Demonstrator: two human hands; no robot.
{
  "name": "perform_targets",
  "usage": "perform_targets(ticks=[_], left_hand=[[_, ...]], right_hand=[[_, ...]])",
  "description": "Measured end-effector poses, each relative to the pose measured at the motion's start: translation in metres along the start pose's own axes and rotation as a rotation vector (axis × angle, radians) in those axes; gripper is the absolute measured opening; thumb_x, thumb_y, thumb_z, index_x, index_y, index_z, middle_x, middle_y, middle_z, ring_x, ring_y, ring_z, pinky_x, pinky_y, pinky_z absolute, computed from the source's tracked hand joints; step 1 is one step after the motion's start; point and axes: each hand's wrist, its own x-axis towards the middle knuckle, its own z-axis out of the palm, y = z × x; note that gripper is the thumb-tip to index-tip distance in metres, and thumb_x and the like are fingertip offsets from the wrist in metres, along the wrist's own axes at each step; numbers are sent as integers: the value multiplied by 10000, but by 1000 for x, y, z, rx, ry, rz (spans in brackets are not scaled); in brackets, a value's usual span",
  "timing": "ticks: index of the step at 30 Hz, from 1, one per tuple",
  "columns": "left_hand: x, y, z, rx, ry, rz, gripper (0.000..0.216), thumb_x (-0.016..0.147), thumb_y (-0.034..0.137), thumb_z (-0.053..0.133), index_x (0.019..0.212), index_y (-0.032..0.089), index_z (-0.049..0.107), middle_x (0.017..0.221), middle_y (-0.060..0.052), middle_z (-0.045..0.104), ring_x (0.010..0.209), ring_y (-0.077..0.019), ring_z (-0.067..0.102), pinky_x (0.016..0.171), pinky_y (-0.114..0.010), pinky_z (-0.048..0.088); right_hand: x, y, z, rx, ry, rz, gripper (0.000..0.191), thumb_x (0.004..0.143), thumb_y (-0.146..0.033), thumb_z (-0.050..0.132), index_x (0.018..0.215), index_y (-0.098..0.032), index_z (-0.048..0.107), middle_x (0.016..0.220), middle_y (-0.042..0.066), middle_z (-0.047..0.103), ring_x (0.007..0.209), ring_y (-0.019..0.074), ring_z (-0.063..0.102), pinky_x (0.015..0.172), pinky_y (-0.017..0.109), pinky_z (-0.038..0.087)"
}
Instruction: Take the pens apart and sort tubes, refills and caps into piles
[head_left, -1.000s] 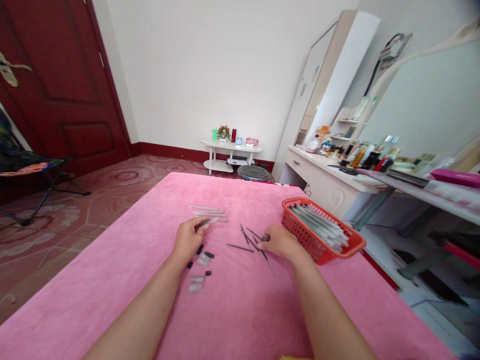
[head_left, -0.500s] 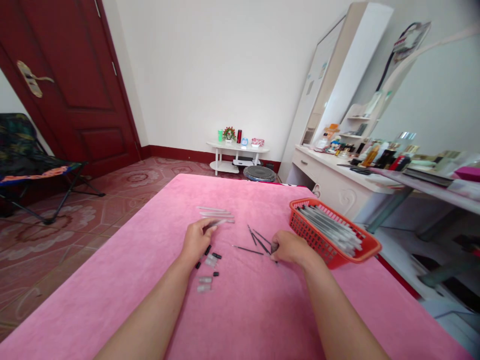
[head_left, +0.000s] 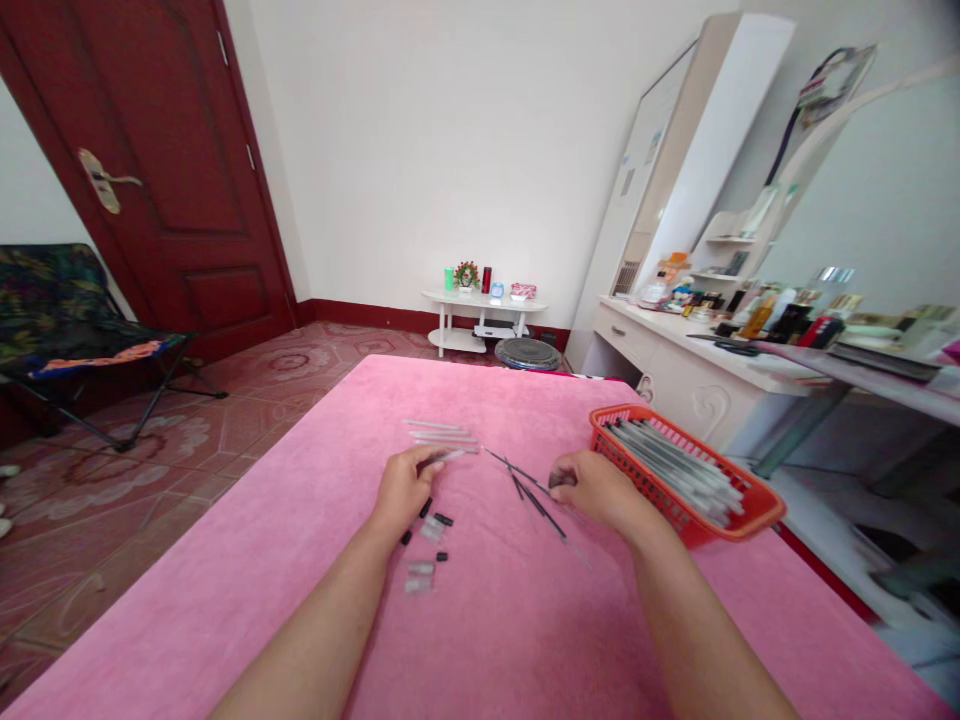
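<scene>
My left hand (head_left: 407,492) is closed on a clear pen barrel (head_left: 451,457), held near the far part of the pink cloth. More clear barrels (head_left: 439,431) lie just beyond its fingers. My right hand (head_left: 596,492) is pinched at the near end of a thin dark pen refill (head_left: 517,468), whose tip points toward the left hand. Other dark refills (head_left: 544,512) lie crossed beneath and beside it. Below my left hand are several small black end pieces (head_left: 443,520) and clear caps (head_left: 420,578). Motion blurs the right fingertips a little.
To the right of my right hand stands a red-orange plastic basket (head_left: 765,515) full of grey pens (head_left: 679,465). A dressing table (head_left: 660,345) with bottles is beyond it. A low white stand (head_left: 484,300) is by the wall, and a folding chair (head_left: 82,340) at left.
My right hand has brought a dark refill up so that its tip points toward the left hand. The left hand stays closed on the barrel. The whole view has shifted slightly.
</scene>
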Motion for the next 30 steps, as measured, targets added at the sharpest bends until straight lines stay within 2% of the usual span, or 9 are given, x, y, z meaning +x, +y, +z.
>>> perform_targets(ticks=[7,24,30], left_hand=[[0,-1,-1,-4,-5,27,270,760,147,524,971,184,689,998,-50,695,951,-192,628,895,-356,475],[0,3,0,102,-78,143,280,759,112,517,959,206,690,974,-47,698,934,-199,627,856,-355,479],[-1,10,-5,178,-120,215,297,771,102,509,983,220,681,993,-41,692,953,-198,618,861,-353,467]], right_hand=[[1,-2,2,35,65,-49,113,661,-175,619,735,-198,702,741,32,685,680,141,597,589,206,384],[3,-1,7,-5,36,-132,143,648,-154,577,714,-207,692,702,20,672,641,138,590,550,212,353],[0,-13,1,-65,149,-123,218,653,-110,531,742,-214,701,762,30,692,720,147,614,609,212,382]])
